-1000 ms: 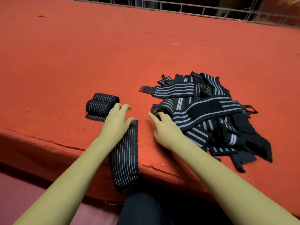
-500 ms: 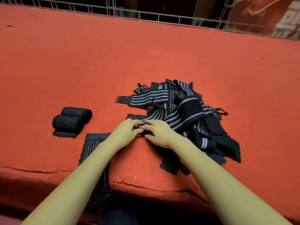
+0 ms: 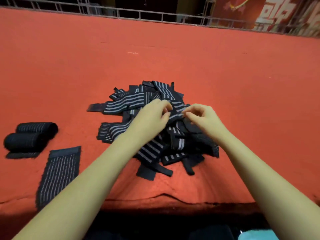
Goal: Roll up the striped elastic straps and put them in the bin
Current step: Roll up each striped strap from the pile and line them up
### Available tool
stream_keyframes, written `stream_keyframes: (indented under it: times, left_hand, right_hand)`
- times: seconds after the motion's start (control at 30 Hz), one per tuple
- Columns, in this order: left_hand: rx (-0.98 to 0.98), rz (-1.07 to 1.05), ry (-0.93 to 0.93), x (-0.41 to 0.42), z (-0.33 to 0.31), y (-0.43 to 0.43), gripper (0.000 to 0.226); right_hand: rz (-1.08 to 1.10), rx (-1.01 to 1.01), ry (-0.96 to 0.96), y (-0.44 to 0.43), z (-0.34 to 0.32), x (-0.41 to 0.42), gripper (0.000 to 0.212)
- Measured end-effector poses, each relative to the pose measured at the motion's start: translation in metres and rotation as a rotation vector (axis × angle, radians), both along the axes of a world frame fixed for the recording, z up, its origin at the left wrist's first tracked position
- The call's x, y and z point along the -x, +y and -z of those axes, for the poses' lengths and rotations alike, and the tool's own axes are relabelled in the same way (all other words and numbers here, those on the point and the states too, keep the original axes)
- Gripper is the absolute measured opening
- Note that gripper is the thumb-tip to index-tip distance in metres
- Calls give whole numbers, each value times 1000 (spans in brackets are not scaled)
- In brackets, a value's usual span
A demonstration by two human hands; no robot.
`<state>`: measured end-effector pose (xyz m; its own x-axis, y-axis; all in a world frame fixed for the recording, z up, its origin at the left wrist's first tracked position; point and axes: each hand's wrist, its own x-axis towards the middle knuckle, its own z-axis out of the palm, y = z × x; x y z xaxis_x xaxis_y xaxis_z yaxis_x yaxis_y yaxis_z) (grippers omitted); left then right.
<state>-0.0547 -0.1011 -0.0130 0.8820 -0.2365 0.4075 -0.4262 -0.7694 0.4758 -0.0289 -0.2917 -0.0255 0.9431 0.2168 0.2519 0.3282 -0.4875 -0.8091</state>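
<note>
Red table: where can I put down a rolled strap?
Bare red table lies between the strap pile and the far railing, and right of the pile. A smaller gap sits between the rolled straps and the pile. Crowded: the pile, where the left hand and right hand pinch a strap, and the flat strap at the near edge.

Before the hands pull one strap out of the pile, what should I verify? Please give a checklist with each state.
1. Grip: right hand pinches top strap of pile: ok.
2. Second grip: left hand holds it too: cannot tell.
3. Top strap free of tangle: cannot tell.
4. Two rolled straps clear of both hands: ok.
5. The flat strap rolled: not ok.
6. The bin in view: not ok.
</note>
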Motion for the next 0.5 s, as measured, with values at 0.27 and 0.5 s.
stream_keyframes:
  times: [0.27,0.5]
  left_hand:
    - [-545,-7,56,-34,46,-84,27]
    - [-572,-61,154,-52,65,-102,44]
  right_hand:
    - [192,413,87,-73,61,-7,28]
    - [142,597,94,-68,79,-28,44]
